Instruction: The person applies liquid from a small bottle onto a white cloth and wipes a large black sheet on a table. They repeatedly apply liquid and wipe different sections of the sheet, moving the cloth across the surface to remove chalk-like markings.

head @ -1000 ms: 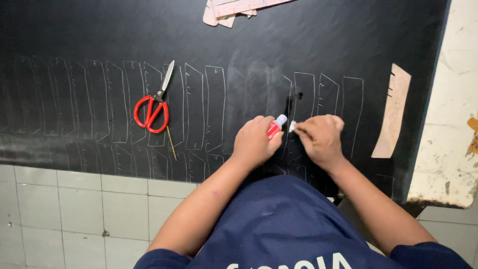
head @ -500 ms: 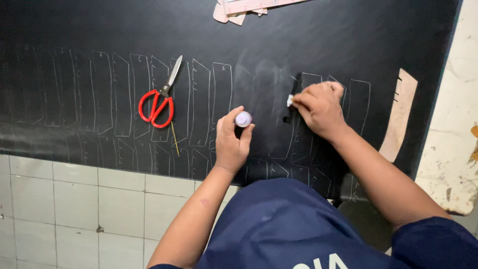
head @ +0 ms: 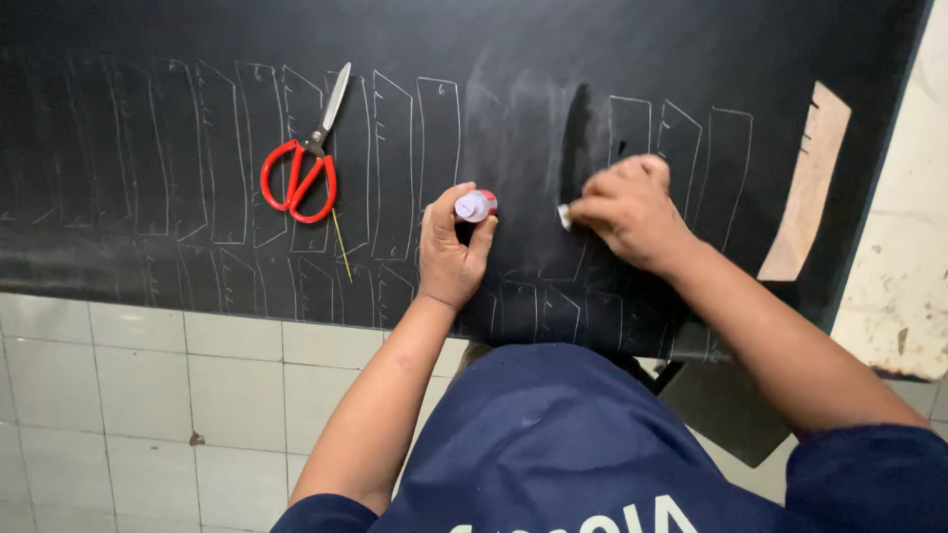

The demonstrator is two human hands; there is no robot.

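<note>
Pinching a white chalk bit [head: 564,215] on the black sheet [head: 148,79], the right hand [head: 632,212] risked smudging nearby outlines, while the left hand [head: 449,252] clenched a small bottle [head: 475,205].

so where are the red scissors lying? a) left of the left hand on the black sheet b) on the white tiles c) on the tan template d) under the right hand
a: the red scissors lie flat on the black sheet, left of the left hand, untouched.
</note>
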